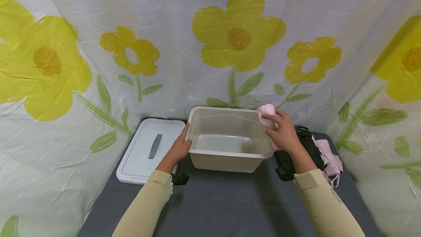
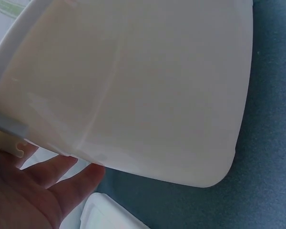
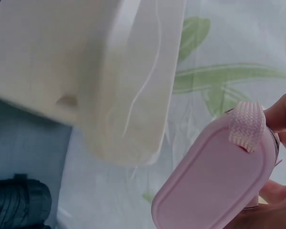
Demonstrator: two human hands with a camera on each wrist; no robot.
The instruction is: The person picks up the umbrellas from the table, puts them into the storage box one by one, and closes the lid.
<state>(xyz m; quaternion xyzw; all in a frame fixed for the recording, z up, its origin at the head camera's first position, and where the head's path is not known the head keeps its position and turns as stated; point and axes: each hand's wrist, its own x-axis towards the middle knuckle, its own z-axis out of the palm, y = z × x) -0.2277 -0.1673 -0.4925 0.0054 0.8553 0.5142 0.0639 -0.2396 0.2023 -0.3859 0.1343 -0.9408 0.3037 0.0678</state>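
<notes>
A beige plastic storage box (image 1: 223, 162) stands on the table, its inside facing up. My left hand (image 1: 180, 148) grips the box's left rim; in the left wrist view its fingers (image 2: 83, 183) lie against the box's outer side. Over the box's right end, my right hand (image 1: 283, 131) holds a pink folded umbrella (image 1: 267, 112) between thumb and fingers. The right wrist view shows that umbrella's flat, rounded pink end (image 3: 209, 181) with a woven strap loop (image 3: 248, 124), apart from the box wall.
Left of the box lies a white lid (image 1: 136, 156) with a grey handle (image 1: 155, 146). To the right, a black folded umbrella (image 1: 283, 162) and another pink bundle (image 1: 329, 156) with a cord lie on the dark table (image 1: 227, 204). A flower-print curtain (image 1: 177, 46) hangs behind.
</notes>
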